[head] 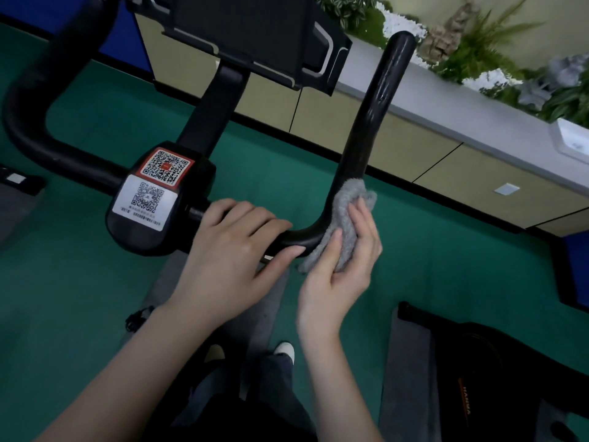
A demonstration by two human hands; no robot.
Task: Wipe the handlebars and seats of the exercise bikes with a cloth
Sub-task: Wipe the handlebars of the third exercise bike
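A black exercise bike handlebar [373, 122] curves across the view, its right arm rising toward the top. My left hand [236, 250] grips the horizontal bar just left of the right bend, fingers curled over it. My right hand [344, 269] presses a grey fluffy cloth [345, 215] against the bend of the right arm, fingers straight over the cloth and thumb on its near side. The centre block carries two QR-code stickers [153, 189]. A black console [255, 39] stands above it. No seat is in view.
Green floor [446, 266] lies below. A beige cabinet with a grey top [446, 100] and plants [497, 55] runs along the right. A grey mat with black equipment [471, 371] sits at lower right. My legs and shoes [283, 349] show below the bar.
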